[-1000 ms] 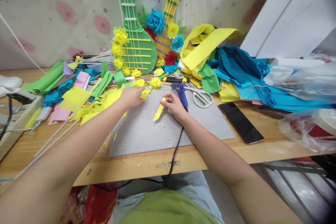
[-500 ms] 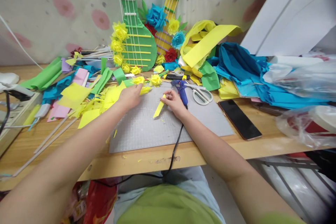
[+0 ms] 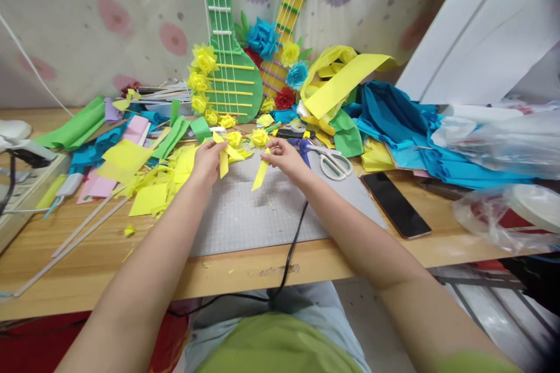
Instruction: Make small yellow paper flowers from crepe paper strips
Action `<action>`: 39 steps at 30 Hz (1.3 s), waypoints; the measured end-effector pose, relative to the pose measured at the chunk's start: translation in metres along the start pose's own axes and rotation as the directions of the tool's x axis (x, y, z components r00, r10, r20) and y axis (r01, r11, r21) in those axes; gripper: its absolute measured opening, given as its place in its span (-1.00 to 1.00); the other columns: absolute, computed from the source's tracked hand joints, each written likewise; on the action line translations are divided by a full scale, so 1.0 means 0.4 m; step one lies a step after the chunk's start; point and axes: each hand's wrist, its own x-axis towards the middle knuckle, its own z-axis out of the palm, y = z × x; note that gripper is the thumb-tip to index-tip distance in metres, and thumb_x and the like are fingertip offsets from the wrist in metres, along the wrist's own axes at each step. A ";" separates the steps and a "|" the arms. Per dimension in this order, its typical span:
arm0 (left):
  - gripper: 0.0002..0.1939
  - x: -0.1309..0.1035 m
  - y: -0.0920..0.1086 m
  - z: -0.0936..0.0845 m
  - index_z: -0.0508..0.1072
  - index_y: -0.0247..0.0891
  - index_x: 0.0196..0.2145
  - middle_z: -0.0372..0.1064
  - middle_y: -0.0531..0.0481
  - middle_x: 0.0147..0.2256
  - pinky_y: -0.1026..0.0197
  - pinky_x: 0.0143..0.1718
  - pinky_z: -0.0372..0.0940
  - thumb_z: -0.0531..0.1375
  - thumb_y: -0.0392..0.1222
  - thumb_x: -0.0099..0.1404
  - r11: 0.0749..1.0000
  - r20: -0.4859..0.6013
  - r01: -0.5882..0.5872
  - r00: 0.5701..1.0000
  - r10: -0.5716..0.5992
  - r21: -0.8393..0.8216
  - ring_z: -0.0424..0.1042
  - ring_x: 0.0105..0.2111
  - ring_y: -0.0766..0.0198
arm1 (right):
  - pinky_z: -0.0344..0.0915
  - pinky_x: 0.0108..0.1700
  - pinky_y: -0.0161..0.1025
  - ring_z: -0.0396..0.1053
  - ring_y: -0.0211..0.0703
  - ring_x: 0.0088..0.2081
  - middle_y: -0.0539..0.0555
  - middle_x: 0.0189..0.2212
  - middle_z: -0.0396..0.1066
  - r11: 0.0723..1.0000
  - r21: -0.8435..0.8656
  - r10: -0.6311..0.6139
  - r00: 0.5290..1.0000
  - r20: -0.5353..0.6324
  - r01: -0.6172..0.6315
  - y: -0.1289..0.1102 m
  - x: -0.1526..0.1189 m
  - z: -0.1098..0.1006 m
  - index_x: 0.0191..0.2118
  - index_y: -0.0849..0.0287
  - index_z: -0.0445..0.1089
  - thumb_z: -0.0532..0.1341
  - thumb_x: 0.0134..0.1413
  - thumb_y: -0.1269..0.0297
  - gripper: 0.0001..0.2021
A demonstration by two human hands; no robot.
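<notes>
My left hand (image 3: 207,161) pinches yellow paper (image 3: 224,164), perhaps two pieces; toward three o'clock, my right hand (image 3: 285,158) pinches a strip (image 3: 260,175).

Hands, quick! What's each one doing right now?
Left hand: closed, holding yellow paper.
Right hand: closed, pinching a yellow strip.

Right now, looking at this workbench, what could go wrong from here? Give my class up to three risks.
The right hand is very close to the blue glue gun; if that is hot, which I cannot tell, a burn is possible. The black cord hangs over the front edge of the table and might get snagged. The right hand's yellow strip could crease.
</notes>
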 end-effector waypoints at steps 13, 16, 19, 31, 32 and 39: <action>-0.63 -0.017 -0.060 0.008 0.40 -0.22 -0.09 0.29 -0.11 0.02 0.15 0.09 0.10 0.08 -0.03 0.20 0.808 0.030 -0.520 0.845 0.534 0.278 0.24 0.04 0.20 | 0.10 -0.45 -0.36 0.18 -0.36 -0.56 -0.19 -0.63 0.19 0.998 0.046 -0.030 0.996 -0.083 0.034 0.103 0.003 0.062 -0.34 0.11 0.14 0.24 -0.29 0.19 -0.68; -0.57 -0.047 -0.051 0.025 0.33 -0.24 -0.04 0.40 -0.09 -0.21 0.24 -0.26 0.31 0.04 0.05 0.22 0.961 0.033 -0.275 0.961 0.275 -0.019 0.42 -0.37 0.34 | 0.08 -0.49 -0.36 0.17 -0.37 -0.58 -0.17 -0.61 0.22 0.992 0.129 -0.001 0.995 -0.095 0.014 0.094 0.005 0.046 -0.34 0.10 0.13 0.25 -0.30 0.18 -0.66; -0.50 -0.062 -0.059 0.030 0.36 -0.35 -0.12 0.38 -0.05 -0.42 0.33 -0.55 0.23 -0.06 0.11 0.26 0.984 0.186 0.107 0.979 -0.080 -0.142 0.26 -0.63 0.45 | 0.04 -0.52 -0.38 0.14 -0.39 -0.60 -0.16 -0.59 0.23 0.980 0.201 0.037 0.994 -0.107 -0.015 0.093 0.014 0.034 -0.34 0.10 0.12 0.27 -0.33 0.18 -0.63; -0.80 -0.067 -0.073 0.039 0.46 -0.38 -0.34 0.43 -0.07 -0.35 0.34 -0.40 0.28 0.16 -0.43 0.02 0.970 0.341 0.235 0.909 -0.240 0.057 0.38 -0.45 0.42 | 0.11 -0.48 -0.35 0.18 -0.37 -0.58 -0.14 -0.59 0.24 0.984 0.165 0.067 0.998 -0.018 -0.063 0.083 0.007 0.020 -0.26 0.11 0.20 0.25 -0.24 0.18 -0.65; -0.79 -0.068 -0.075 0.040 0.47 -0.37 -0.34 0.44 -0.06 -0.35 0.33 -0.38 0.29 0.16 -0.42 0.00 0.972 0.351 0.227 0.906 -0.236 0.068 0.38 -0.45 0.41 | 0.12 -0.46 -0.34 0.19 -0.36 -0.57 -0.14 -0.59 0.25 0.986 0.157 0.060 0.998 -0.004 -0.059 0.083 0.006 0.020 -0.25 0.11 0.20 0.25 -0.23 0.19 -0.65; -0.53 -0.058 -0.110 0.037 0.43 -0.30 -0.12 0.47 -0.03 -0.31 0.31 -0.37 0.27 0.22 -0.35 -0.07 0.971 0.365 0.026 0.924 -0.115 0.238 0.41 -0.39 0.31 | 0.19 -0.36 -0.30 0.26 -0.33 -0.48 -0.13 -0.53 0.27 0.993 0.093 -0.075 0.997 0.007 0.074 0.089 0.012 0.025 -0.14 0.10 0.15 0.22 -0.20 0.27 -0.59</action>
